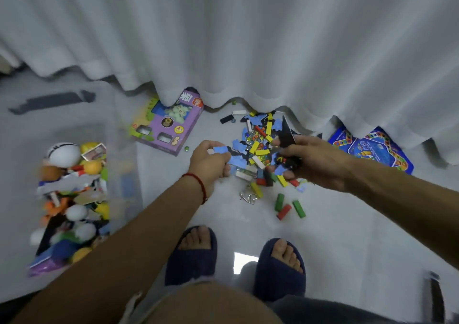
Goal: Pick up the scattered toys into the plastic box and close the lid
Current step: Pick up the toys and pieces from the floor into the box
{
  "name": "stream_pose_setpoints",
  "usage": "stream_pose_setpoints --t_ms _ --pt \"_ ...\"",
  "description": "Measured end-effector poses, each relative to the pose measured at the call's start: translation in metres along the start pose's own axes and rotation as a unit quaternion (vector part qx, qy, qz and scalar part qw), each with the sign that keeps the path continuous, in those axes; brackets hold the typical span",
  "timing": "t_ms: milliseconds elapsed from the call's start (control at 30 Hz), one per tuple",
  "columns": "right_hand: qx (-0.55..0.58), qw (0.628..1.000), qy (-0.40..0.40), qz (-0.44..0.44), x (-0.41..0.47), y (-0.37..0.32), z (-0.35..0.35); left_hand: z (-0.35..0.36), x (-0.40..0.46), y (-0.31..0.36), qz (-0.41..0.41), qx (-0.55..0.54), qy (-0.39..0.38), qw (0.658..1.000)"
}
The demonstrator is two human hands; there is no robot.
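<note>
You're crouching over the pile (260, 149) of blocks, marbles and foam puzzle pieces on the floor by the curtain (248, 38). Your left hand (211, 161) is curling round a blue foam piece (222, 149) at the pile's left edge. Your right hand (313, 161) is pinching a bunch of dark, flat pieces (288, 135), one sticking upright above the fingers.

Step in hand, as I'm reading it: grabbing handfuls from the pile.
- Foam pieces are looking light and floppy, so you're better off stacking them flat than bunching them.
- Marbles are sitting mixed in with the blocks. Likely to roll if you're raking; scoop with cupped palms.
- Strays are lying apart from the pile: green and red blocks (289, 208) near your slippers, a metal wire puzzle (248, 197) beside them, a black block (226, 119) and a white block (239, 112) near the curtain hem.

Containers:
- The plastic box (119, 174) is sitting well to your left, open, clear-walled, blurred here. It's already holding a lot: white balls, yellow and orange round toys, cards, other bits I can't make out.
- Lid: I'm not seeing it clearly.
- Purple game box (169, 125) and blue game board (372, 147) are lying half under the curtain, not yet packed.
</note>
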State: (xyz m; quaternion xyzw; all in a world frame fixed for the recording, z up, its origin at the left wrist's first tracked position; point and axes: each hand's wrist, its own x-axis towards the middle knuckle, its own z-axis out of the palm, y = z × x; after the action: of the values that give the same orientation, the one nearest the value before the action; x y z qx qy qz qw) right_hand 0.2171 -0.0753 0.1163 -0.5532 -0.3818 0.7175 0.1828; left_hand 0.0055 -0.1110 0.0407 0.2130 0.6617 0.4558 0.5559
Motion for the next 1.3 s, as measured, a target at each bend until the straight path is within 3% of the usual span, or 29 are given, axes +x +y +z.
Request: stream_pose_setpoints --t_ms 100,200,300,400,500,567,667,767,833,933,1033,1133,1300 --pt "-0.11 0.99 -0.077 -0.029 -0.016 -0.042 0.07 -0.054 -0.048 0.024 0.075 -0.077 0.068 0.992" --pt "-0.201 0.963 -0.156 -0.091 -0.024 -0.066 0.149 -0.129 -0.086 0.036 0.151 -0.072 0.195 0.966" --pt "-0.213 0.945 -0.225 -0.1 -0.024 -0.072 0.223 -0.199 -0.111 0.038 0.113 -0.063 0.289 0.948" --pt "-0.261 0.934 -0.24 -0.049 -0.015 -0.065 0.266 -0.234 -0.125 0.04 0.05 -0.044 0.312 0.948" --pt "-0.395 0.885 -0.217 -0.112 -0.003 -0.065 0.247 -0.23 -0.126 0.04 0.102 0.044 0.333 0.936" --pt "-0.457 0.859 -0.182 -0.14 -0.003 -0.072 0.203 -0.211 -0.12 0.038 0.16 0.09 0.312 0.932" --pt "-0.504 0.853 -0.073 -0.118 -0.001 -0.071 0.109 -0.159 -0.104 0.036 0.217 0.103 0.223 0.945" --pt "-0.535 0.84 0.028 -0.086 0.001 -0.037 0.016 -0.094 -0.083 0.028 0.185 0.136 0.057 0.972" --pt "-0.53 0.843 0.074 -0.051 0.005 -0.001 -0.032 -0.06 -0.062 0.011 0.131 0.2 -0.028 0.971" --pt "-0.469 0.872 0.137 0.038 0.014 0.068 -0.075 -0.022 -0.027 -0.025 0.095 0.322 -0.104 0.936" --pt "-0.485 0.856 0.159 0.088 0.032 0.139 -0.082 0.006 0.007 -0.06 0.097 0.446 -0.145 0.878" --pt "-0.519 0.837 0.166 0.057 0.052 0.187 -0.066 0.025 0.035 -0.096 0.134 0.533 -0.163 0.819" --pt "-0.585 0.785 0.201 -0.021 0.085 0.215 -0.052 0.039 0.053 -0.145 0.233 0.586 -0.178 0.755"
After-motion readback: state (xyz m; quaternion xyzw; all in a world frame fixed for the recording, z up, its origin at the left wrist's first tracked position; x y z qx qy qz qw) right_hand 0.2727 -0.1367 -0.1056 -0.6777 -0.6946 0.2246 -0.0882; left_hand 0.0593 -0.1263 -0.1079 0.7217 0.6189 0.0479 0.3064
